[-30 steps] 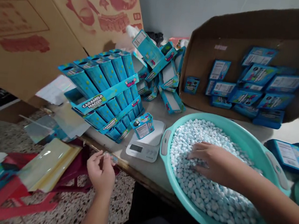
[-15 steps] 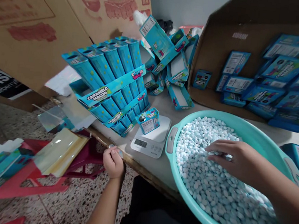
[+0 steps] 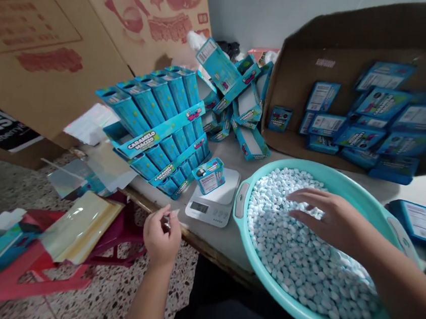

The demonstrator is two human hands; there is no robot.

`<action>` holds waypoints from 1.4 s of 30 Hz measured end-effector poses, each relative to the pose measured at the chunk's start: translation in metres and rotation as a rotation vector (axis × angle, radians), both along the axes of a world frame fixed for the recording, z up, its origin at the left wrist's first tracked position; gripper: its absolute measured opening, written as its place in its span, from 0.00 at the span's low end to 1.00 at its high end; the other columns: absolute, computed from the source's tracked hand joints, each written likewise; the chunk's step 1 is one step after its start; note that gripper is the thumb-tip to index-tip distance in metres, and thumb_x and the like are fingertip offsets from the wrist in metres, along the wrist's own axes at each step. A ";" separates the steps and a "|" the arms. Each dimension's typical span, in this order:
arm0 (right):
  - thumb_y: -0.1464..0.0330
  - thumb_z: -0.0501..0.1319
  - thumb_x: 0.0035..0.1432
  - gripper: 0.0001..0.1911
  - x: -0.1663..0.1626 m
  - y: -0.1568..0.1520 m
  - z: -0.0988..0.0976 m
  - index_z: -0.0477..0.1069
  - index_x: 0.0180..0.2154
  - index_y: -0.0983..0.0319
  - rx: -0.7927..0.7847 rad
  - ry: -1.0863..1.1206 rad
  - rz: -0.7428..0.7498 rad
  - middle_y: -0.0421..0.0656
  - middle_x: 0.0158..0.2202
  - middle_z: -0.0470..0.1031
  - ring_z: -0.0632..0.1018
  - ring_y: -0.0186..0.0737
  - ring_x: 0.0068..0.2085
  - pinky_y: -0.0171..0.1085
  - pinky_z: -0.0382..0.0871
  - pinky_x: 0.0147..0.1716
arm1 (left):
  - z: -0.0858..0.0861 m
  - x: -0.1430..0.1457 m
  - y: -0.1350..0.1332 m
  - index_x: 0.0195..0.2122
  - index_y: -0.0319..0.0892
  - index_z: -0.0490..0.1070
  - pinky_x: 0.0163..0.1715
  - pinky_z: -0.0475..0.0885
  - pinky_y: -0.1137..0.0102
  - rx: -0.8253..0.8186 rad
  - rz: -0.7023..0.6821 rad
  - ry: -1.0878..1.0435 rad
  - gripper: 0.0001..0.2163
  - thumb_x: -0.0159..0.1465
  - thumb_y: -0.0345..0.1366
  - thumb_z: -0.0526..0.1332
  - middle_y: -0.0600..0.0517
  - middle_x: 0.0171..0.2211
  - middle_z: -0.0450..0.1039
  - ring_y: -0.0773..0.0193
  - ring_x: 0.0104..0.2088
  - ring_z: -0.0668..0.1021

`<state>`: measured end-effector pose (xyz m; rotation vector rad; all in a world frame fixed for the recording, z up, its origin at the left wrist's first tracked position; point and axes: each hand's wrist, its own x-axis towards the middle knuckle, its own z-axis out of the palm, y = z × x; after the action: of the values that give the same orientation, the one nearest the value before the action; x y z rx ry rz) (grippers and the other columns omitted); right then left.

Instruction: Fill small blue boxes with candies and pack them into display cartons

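Note:
My right hand (image 3: 319, 214) hovers over white and pale-blue candies (image 3: 301, 260) in a turquoise tub (image 3: 379, 205). Its fingers are stretched out with the thumb apart, and no candy shows in its grasp. My left hand (image 3: 162, 235) is by the table's front edge, fingers curled in towards the thumb. Something small and greyish shows between them, too little to name. Beyond that hand lies a white digital scale (image 3: 207, 212), its display lit but blurred. On the scale stands a small blue candy box (image 3: 209, 176) printed with lettering.
Stacked display trays of blue boxes (image 3: 157, 143) stand left of the scale. Behind are jumbled display trays (image 3: 242, 96). A cardboard carton (image 3: 299, 62) holds several blue boxes. More boxes (image 3: 419, 222) lie right of the tub. Plastic sheets (image 3: 80, 227) rest on a red stool (image 3: 52, 274).
My right hand has lifted slightly off the candies and its fingers have spread. My left hand has turned, its finger and thumb tips now facing up. The view has shifted a little.

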<state>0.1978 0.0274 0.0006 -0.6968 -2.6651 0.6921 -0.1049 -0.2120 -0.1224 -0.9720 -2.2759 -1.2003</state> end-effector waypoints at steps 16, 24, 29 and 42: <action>0.49 0.38 0.72 0.35 -0.019 -0.006 0.022 0.72 0.43 0.68 -1.831 0.797 -0.201 0.50 0.35 0.79 0.81 0.39 0.37 0.39 0.75 0.47 | 0.133 0.082 0.143 0.56 0.48 0.73 0.45 0.70 0.61 -0.070 -0.840 0.774 0.21 0.61 0.27 0.65 0.49 0.44 0.77 0.56 0.43 0.74; 0.49 0.38 0.72 0.34 -0.018 -0.005 0.021 0.70 0.47 0.68 -1.699 0.695 -0.260 0.55 0.47 0.77 0.79 0.44 0.48 0.47 0.67 0.59 | 0.128 0.077 0.146 0.57 0.45 0.73 0.47 0.72 0.59 -0.057 -0.753 0.654 0.22 0.61 0.29 0.66 0.45 0.45 0.76 0.53 0.45 0.75; 0.41 0.41 0.67 0.37 -0.010 -0.009 0.014 0.74 0.51 0.59 -0.986 0.485 -0.242 0.48 0.66 0.62 0.59 0.49 0.68 0.53 0.42 0.69 | 0.107 0.065 0.129 0.52 0.39 0.75 0.50 0.74 0.60 0.110 -0.488 0.211 0.21 0.57 0.35 0.70 0.43 0.46 0.77 0.53 0.46 0.79; 0.48 0.47 0.70 0.28 -0.002 -0.004 0.014 0.76 0.50 0.57 -0.301 0.332 -0.373 0.47 0.58 0.72 0.72 0.49 0.59 0.49 0.66 0.58 | 0.041 0.005 0.085 0.58 0.39 0.66 0.54 0.73 0.61 0.232 -0.222 -0.586 0.29 0.57 0.44 0.69 0.39 0.53 0.73 0.55 0.53 0.78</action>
<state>0.1961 0.0236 0.0147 -1.0218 -2.0768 1.0080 -0.0994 -0.1268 -0.0811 -0.8834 -2.4009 -2.0141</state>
